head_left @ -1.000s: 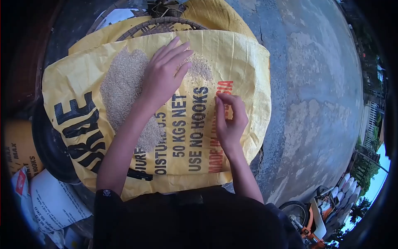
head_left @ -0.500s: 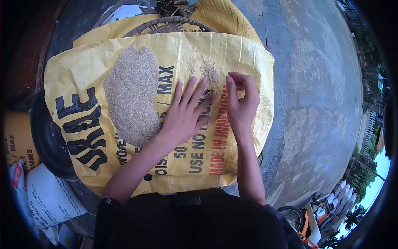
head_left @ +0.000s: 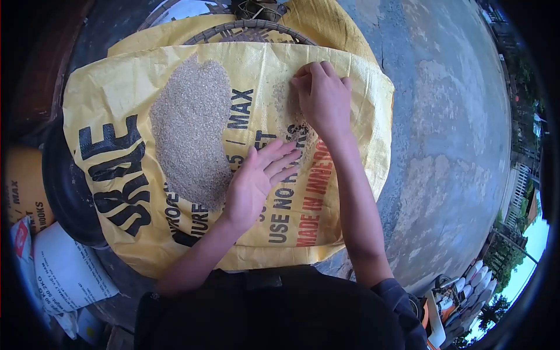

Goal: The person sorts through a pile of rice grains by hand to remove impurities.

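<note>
A yellow woven sack [head_left: 366,125] with black and red print lies spread out in front of me. On its left half is a large heap of pale, light-brown grain [head_left: 189,128]. A small scatter of grain [head_left: 280,96] and some dark bits [head_left: 300,127] lie on the right half. My right hand [head_left: 324,96] is over that scatter, its fingers curled down and its fingertips mostly hidden. My left hand [head_left: 255,181] rests between the heap and the scatter, palm turned up and fingers stretched out, holding nothing.
Beyond the sack's far edge show a woven basket rim [head_left: 251,24] and a dark bundle [head_left: 259,9]. A black round tub [head_left: 70,192] sits under the left side. White printed bags [head_left: 70,271] stand at lower left. Worn concrete [head_left: 443,146] extends right, with a motorbike [head_left: 437,315] at lower right.
My right hand has moved up and left onto the small scatter, fingers turned down. My left hand has drawn back toward me and rolled from palm down to palm up.
</note>
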Available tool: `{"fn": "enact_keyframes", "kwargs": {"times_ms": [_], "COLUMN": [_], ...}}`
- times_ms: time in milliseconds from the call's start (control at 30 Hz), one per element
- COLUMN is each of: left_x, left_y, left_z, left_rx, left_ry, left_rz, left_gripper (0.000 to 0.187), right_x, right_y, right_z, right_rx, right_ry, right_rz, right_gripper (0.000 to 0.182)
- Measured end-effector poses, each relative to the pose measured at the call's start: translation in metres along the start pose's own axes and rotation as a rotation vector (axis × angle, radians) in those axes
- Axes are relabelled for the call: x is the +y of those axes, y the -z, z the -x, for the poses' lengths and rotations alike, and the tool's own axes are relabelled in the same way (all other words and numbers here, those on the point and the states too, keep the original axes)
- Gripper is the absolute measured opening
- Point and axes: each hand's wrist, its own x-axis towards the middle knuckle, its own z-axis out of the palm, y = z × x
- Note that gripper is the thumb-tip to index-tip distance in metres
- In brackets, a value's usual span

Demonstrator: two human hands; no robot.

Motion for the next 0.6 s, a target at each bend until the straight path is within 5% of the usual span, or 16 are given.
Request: {"fn": "enact_keyframes", "kwargs": {"times_ms": [367, 600], "left_x": [-0.008, -0.01], "left_y": [0.033, 0.04], "left_z": [0.011, 0.007], "left_rx": [0.02, 0.081], "left_ry": [0.128, 0.154], "left_rz": [0.279, 0.368], "left_gripper": [0.073, 0.074], "right_x": [-0.009, -0.061], "right_y": [0.002, 0.032], "right_z": [0.01, 0.114], "right_rx": [0.037, -0.224], "right_ry": [0.04, 0.03], "right_rz": [0.057, -0.296], "right_gripper": [0.013, 0.014]}}
